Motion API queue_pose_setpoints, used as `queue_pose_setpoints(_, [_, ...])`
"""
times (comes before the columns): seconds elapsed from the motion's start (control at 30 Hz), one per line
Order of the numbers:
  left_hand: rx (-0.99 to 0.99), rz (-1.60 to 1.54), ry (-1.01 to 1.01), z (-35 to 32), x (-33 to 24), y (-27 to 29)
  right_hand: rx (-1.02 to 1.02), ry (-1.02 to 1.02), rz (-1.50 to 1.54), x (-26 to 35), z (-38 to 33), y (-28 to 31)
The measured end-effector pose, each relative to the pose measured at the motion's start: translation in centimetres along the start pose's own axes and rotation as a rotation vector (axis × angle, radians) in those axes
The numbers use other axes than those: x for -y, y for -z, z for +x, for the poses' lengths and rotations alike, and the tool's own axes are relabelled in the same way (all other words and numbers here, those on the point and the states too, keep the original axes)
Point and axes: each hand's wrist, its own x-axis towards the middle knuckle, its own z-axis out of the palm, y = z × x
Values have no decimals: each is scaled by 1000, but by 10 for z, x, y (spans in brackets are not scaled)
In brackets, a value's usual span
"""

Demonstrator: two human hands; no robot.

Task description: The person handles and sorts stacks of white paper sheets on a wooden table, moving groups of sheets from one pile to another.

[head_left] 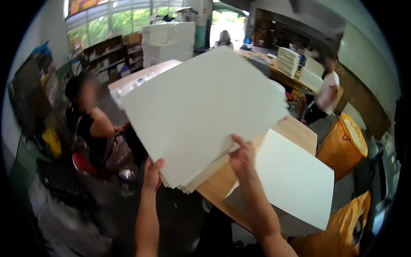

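1. Head view, far left: dark shelving (32,92) and a black crate (64,182) crowd the floor at the picture's left rim.
2. A seated person (92,124) in a dark top sits just off the desk's left edge, one forearm reaching toward it; a red stool (83,165) shows beneath.
3. Floor between that person and the desk's near left edge is a narrow dark strip, partly filled by a pale heap (72,231) at the lower left.
4. The left hand (152,173) grips the lower left corner of a thick stack of white sheets (201,111), thumb on top and fingers curled out of sight beneath.
5. The stack is lifted clear of the wooden desk (299,132), tilted up and away, its lower edge fanned so that separate sheets show; it hides most of the desk's middle.
6. The right hand (242,156) pinches the stack's lower right edge, thumb pressed on top and fingers closed under it.
7. A second pile of white sheets (295,180) lies flat at the desk's near right corner, overhanging the edge, apart from the raised stack.
8. Beyond the desk's far edge stand tall white paper stacks (169,40) and another bench with piled sheets (289,60).
9. A person in a white shirt (325,92) stands past the desk's far right corner.
10. Orange sacks (342,143) line the right side, leaving a slim grey aisle.
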Motion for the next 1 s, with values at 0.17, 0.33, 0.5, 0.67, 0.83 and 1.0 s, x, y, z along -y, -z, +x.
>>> queue_pose_setpoints(0.17, [-98, -61, 254, 45, 8, 47, -260, 215, 116, -80, 63, -16])
queue_pose_setpoints(0.33, [-245, 27, 407, 40, 59, 102, -517, -105, -317, -164, 109, 65])
queue_pose_setpoints(0.5, [-104, 46, 407, 49, 72, 88, -489, -51, -465, -144, 120, 93])
queue_pose_setpoints(0.67, [-113, 85, 446, 53, 69, 101, -175, -79, -341, -129, 46, 79])
queue_pose_setpoints(0.83, [-47, 261, 417, 66, 64, 95, 364, -481, -658, -104, -181, 176])
queue_pose_setpoints(1.0, [-124, 6, 420, 57, 95, 98, -428, -474, -1023, -55, -375, 354])
